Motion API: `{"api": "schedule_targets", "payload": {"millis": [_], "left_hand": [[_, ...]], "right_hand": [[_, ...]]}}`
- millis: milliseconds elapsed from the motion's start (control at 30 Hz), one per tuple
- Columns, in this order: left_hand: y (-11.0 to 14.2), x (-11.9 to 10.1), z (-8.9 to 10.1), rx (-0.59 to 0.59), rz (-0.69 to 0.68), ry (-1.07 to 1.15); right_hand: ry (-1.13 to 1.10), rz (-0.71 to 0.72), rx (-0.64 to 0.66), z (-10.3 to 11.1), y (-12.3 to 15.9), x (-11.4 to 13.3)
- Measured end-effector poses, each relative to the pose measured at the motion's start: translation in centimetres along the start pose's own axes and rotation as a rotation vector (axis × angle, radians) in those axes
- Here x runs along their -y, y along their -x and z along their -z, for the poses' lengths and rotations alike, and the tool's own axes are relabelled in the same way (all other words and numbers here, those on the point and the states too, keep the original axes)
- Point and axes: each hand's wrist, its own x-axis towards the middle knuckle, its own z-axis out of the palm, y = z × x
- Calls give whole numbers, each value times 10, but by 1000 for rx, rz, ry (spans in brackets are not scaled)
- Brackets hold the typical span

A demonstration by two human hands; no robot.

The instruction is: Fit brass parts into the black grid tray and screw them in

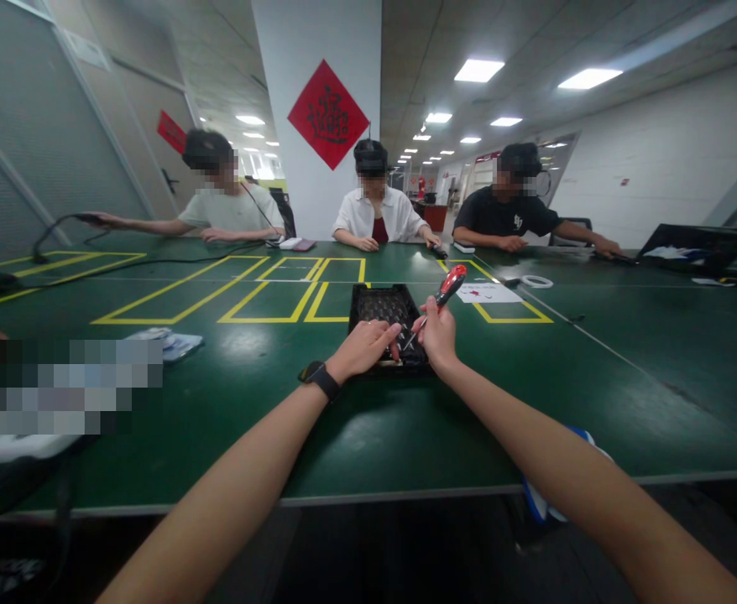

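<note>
A black tray-like case [354, 304] with a patterned interior and small shiny parts rests on the green table in front of me. My right hand [439, 334] grips a screwdriver [452, 285] with a red and black handle. Its shaft slants down to the left into the case, and the handle end points up and away. My left hand [368, 347], with a dark band on the wrist, reaches over the near left part of the case. Its fingers are bent together close to the screwdriver's tip; whatever they pinch is hidden.
Yellow tape rectangles [261, 320] mark the green table. A white sheet [488, 293] and a white ring [536, 282] lie beyond my right hand. Plastic packets [180, 346] lie to the left. Three people sit opposite, and a black open box [689, 247] stands far right.
</note>
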Motion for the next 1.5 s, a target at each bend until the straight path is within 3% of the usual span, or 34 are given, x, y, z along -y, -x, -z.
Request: {"api": "schedule_targets", "payload": {"millis": [700, 1000, 1500], "left_hand": [[-1, 2, 0, -6, -15, -91], [-1, 4, -3, -29, -86, -271], [-2, 2, -2, 31, -28, -175]], "right_hand": [[-17, -10, -1, -2, 3, 7], [-54, 75, 48, -3, 8, 12], [-46, 139, 16, -3, 8, 7]]}}
